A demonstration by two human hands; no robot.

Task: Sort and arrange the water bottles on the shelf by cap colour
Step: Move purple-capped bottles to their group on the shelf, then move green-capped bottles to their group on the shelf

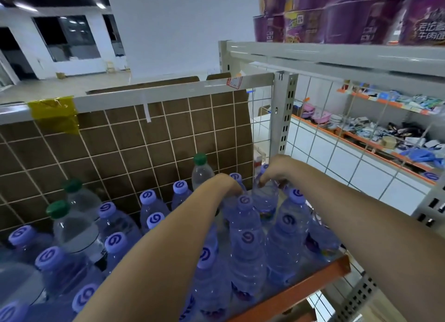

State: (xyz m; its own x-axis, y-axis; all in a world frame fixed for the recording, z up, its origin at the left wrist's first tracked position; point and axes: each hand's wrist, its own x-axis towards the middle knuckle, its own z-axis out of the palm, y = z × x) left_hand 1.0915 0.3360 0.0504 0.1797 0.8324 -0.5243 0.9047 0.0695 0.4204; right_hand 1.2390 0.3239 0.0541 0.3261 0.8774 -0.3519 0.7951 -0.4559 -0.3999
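Note:
Several purple-capped water bottles [245, 235] stand packed on the orange-edged shelf [298, 290]. Three green-capped bottles stand among them: one at the back middle [201, 170] and two at the left [72, 223], [75, 194]. My right hand [277, 171] reaches to the back right and grips the shoulder of a purple-capped bottle [265, 199] from above, hiding most of its cap. My left hand [225, 184] is curled down among the bottles just left of it; its fingers are hidden, so what it holds cannot be told.
A wire grid backed by brown cardboard [134, 148] closes the shelf's rear. A grey upright post [284, 114] stands at the right rear corner. Purple noodle tubs [349, 18] sit on the shelf above. Another shelving unit with mixed goods [385, 131] stands to the right.

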